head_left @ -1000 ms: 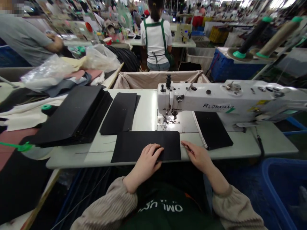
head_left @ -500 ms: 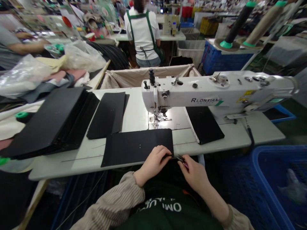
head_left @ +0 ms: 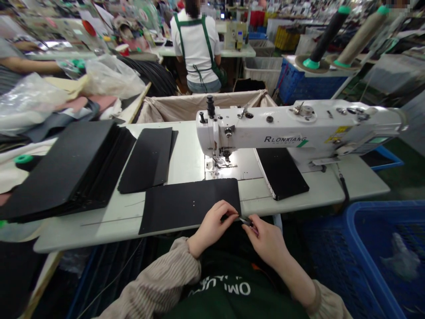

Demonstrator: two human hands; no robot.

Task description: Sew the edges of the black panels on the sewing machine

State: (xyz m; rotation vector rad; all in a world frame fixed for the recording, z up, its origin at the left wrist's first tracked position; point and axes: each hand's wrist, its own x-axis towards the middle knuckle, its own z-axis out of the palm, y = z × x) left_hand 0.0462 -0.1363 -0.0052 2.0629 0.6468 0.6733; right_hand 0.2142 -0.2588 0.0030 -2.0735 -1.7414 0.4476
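A flat black panel (head_left: 189,201) with small holes lies along the table's front edge. My left hand (head_left: 215,221) is closed on its near right corner, thumb and fingers pinched. Close beside, my right hand (head_left: 267,237) grips small thread snips (head_left: 245,220), their metal tips pointing left at the pinched corner. Whether the blades touch the panel or a thread I cannot make out. Behind the panel stands a white sewing machine (head_left: 285,128), its needle area lit.
More black panels (head_left: 146,159) lie left of the machine, beside a tall black stack (head_left: 66,164). Another black piece (head_left: 282,173) sits under the machine arm. A blue crate (head_left: 365,230) stands at right, a cloth-lined bin (head_left: 172,106) behind the table. A co-worker (head_left: 197,48) sits beyond.
My right hand has moved slightly left, bringing the snips' tips up to the fingers of my left hand. The left hand keeps its pinch on the corner.
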